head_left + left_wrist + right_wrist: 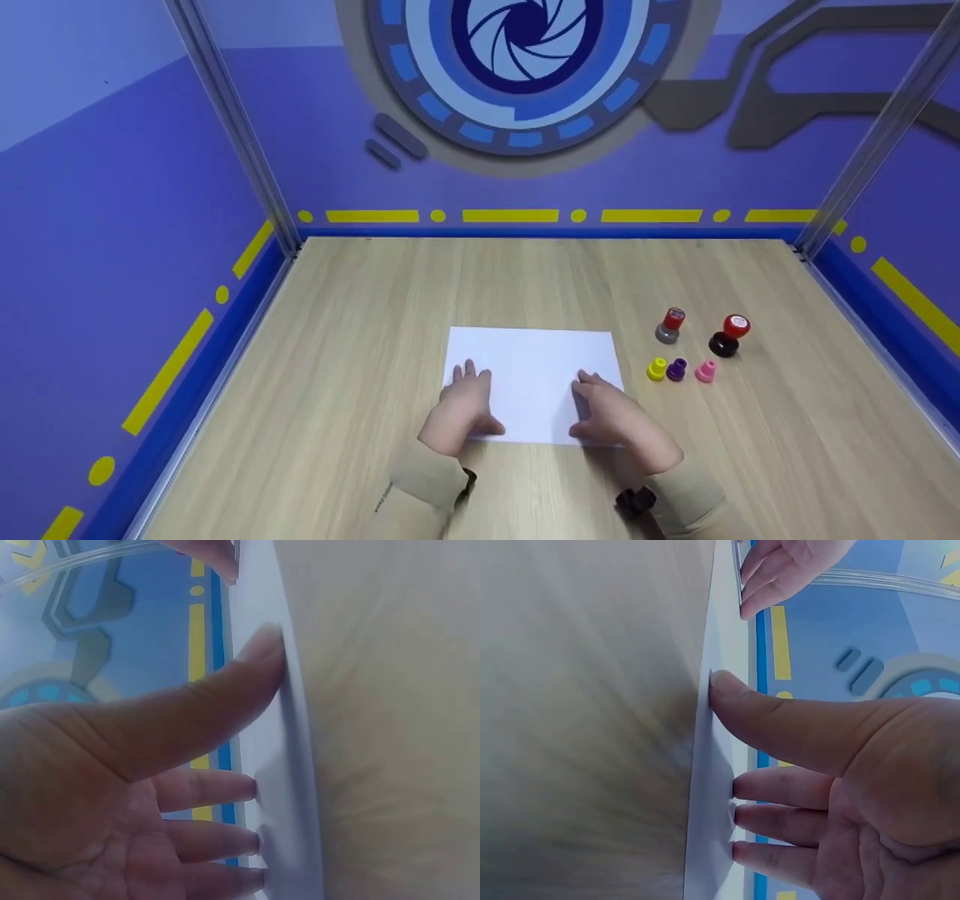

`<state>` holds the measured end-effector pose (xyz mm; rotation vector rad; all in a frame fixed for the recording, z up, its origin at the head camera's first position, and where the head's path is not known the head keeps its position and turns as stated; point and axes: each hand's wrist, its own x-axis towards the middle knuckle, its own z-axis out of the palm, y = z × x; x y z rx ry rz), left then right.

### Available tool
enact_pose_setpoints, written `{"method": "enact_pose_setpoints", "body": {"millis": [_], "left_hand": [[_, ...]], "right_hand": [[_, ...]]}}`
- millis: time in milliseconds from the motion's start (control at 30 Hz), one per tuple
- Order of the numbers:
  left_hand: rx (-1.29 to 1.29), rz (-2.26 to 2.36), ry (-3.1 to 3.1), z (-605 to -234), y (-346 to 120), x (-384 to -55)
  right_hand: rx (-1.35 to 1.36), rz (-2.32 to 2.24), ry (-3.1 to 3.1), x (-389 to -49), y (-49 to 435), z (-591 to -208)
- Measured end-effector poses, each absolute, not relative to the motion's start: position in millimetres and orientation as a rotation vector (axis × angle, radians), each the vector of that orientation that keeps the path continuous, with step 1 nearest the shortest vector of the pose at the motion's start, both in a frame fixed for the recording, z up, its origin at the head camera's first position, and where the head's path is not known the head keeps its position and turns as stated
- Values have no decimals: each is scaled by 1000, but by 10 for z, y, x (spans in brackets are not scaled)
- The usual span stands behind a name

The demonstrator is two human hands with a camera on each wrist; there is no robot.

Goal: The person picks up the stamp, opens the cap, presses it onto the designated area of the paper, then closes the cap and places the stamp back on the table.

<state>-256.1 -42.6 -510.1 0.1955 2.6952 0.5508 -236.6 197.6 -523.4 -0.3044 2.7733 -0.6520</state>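
White paper [532,382], illegible sleeve lettering [383,497]

Okay so both forearms come in from behind the hands, with the left hand [466,397] and right hand [606,411] well apart and each thumb pointing in toward the other hand. Left one's got its fingers [214,840] pretty much straight and a bit spread, tips down, palm raised; right one's basically a mirror, fingers [780,825] extended, thumb [795,727] out on the inner side.
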Motion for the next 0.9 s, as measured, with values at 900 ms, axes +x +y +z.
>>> {"method": "enact_pose_setpoints", "body": {"millis": [900], "left_hand": [[213, 555, 2709, -5112, -449, -2532]], "right_hand": [[-22, -1430, 2928, -2536, 2923, -4825]]}}
